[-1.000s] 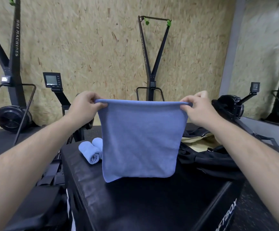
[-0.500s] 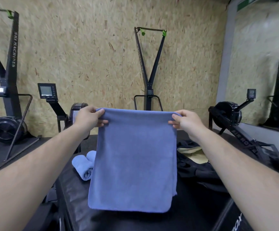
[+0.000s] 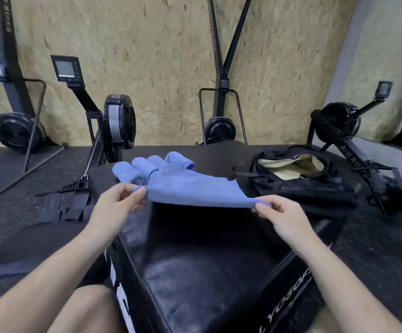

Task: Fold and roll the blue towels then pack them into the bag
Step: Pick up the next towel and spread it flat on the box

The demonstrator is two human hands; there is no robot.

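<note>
White lettering (image 3: 288, 306) on the side of the black padded box is cut off by the lower edge and cannot be read whole. Over the box's glossy tabletop (image 3: 207, 272), the left hand (image 3: 119, 204) pinches one near corner of a flat blue terry towel (image 3: 190, 191) between thumb and fingertips, and the right hand (image 3: 282, 218) pinches the other near corner the same way. Half a second ago the towel hung upright from hands held high; now it is stretched nearly level, low above the tabletop, with its far end down on the surface. That far end covers part of a cluster of rolled blue towels (image 3: 132, 170), so their count is unclear. To the right, a soft black fabric bag (image 3: 315, 188) lies on the tabletop with its mouth open. Only its cream lining (image 3: 288, 165) shows, and any contents cannot be made out. Beyond stand black rowing machines (image 3: 119, 121) against a chipboard wall (image 3: 161, 56).
</note>
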